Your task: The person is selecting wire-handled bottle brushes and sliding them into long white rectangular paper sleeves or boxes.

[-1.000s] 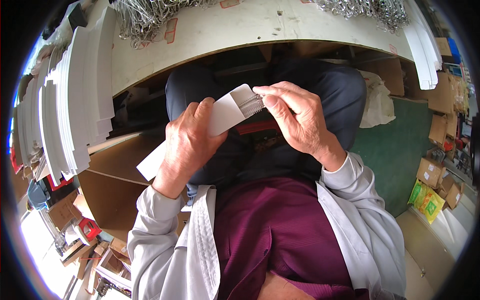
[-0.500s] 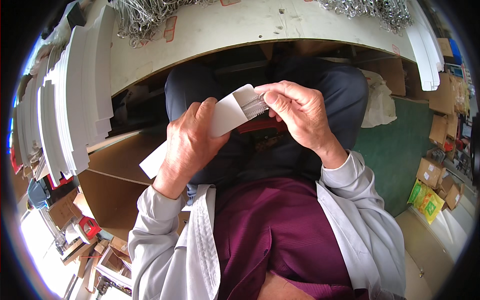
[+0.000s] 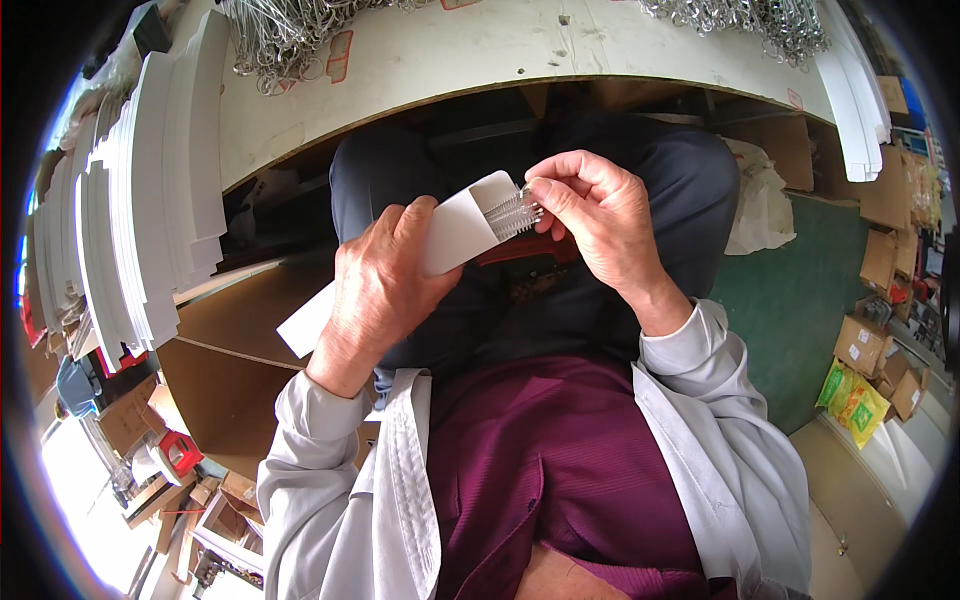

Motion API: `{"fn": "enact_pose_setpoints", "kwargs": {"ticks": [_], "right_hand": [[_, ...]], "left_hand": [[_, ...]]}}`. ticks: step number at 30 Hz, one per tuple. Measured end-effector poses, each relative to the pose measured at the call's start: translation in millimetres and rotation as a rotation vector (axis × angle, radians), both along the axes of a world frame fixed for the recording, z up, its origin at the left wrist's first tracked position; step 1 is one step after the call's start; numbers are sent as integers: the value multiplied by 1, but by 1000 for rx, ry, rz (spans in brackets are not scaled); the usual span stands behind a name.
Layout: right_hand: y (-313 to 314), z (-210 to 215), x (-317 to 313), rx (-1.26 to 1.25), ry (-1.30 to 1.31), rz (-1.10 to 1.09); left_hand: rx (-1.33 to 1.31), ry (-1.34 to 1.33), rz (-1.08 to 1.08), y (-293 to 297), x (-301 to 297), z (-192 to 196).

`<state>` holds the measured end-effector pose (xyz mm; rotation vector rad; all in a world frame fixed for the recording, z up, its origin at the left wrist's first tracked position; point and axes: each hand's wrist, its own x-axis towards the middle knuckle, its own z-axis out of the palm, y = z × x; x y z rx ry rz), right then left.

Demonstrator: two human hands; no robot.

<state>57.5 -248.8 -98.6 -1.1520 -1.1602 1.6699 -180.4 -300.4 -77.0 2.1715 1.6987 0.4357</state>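
Observation:
My left hand (image 3: 385,275) is wrapped round a long, narrow white box (image 3: 462,234). The box slants up to the right over my lap, and its upper end is open with a flap raised. Out of that end sticks a bundle of thin wire brushes (image 3: 508,214) with twisted stems and short bristles. My right hand (image 3: 590,212) pinches the tips of the brushes between thumb and forefinger, just beyond the opening. The rest of the brushes is hidden inside the box.
Wire pieces with looped ends (image 3: 285,45) lie heaped on the white worktable (image 3: 440,60), with another heap (image 3: 750,25) at the right. Flat white cartons (image 3: 150,200) are stacked at the left. A large cardboard box (image 3: 225,395) stands below my left arm.
My right hand has shifted slightly and its fingers have opened out a little from the box mouth, so more of the brush tips shows. The left hand and box stay nearly still.

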Motion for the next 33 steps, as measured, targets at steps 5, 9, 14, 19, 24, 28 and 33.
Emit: {"fn": "enact_pose_setpoints", "kwargs": {"ticks": [5, 9, 14, 19, 24, 28, 33], "right_hand": [[-1, 1, -3, 142, -129, -7], [-2, -7, -3, 258, -163, -22], [-3, -3, -2, 269, -197, -3], [-3, -3, -2, 229, -120, 17], [-2, -2, -2, 373, -197, 46], [0, 3, -1, 487, -252, 66], [-2, 5, -1, 471, -275, 61]], "left_hand": [[3, 1, -15, 0, -1, -2], [22, -7, -18, 1, 0, -3], [23, -3, -14, 1, 0, -3], [71, -20, -31, 1, -1, -7], [10, 11, -8, 1, -1, -4], [25, 40, -15, 0, -2, -4], [17, 64, -14, 0, -2, -3]]}}
